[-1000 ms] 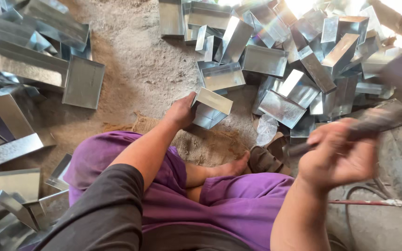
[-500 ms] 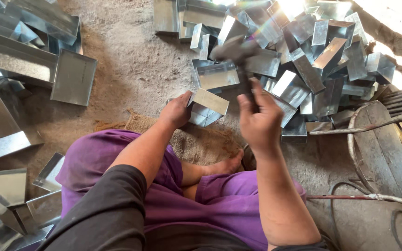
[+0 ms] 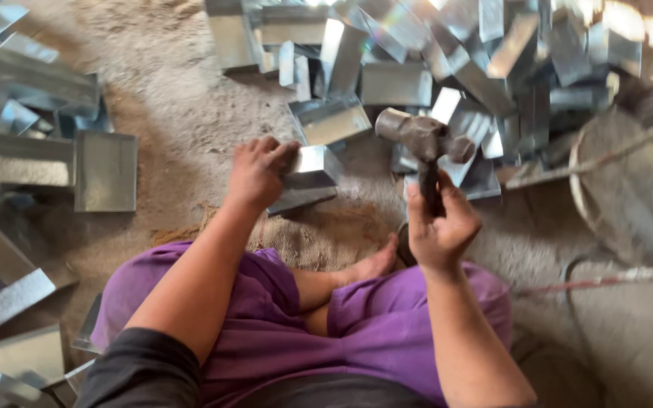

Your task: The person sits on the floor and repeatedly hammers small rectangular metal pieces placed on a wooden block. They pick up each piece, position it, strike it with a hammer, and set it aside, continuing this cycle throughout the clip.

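Sandy floor point(image 3: 183, 98): your left hand point(image 3: 255, 172) clamps the metal box point(image 3: 307, 172); your right hand point(image 3: 440, 227) grips the hammer point(image 3: 421, 136), raised just right of the box.

Shiny sheet-metal box point(image 3: 310, 168), dull metal hammer point(image 3: 423, 137), rough floor point(image 3: 183, 113)

Left hand point(image 3: 257, 170) clamped on small folded metal box point(image 3: 307, 175), fingertips point(image 3: 285, 151) over its near-left edge; box resting on ground point(image 3: 175, 98). Right hand point(image 3: 440, 227) wrapped round hammer point(image 3: 423, 140) handle, head raised above the fingers, tilted, up and to the right of the box. Heap of similar boxes point(image 3: 493, 68) beyond both hands. More metal pieces point(image 3: 32, 128) well left of left fingers. Bare foot point(image 3: 372, 264) between wrists, purple cloth point(image 3: 266, 332) over knees.
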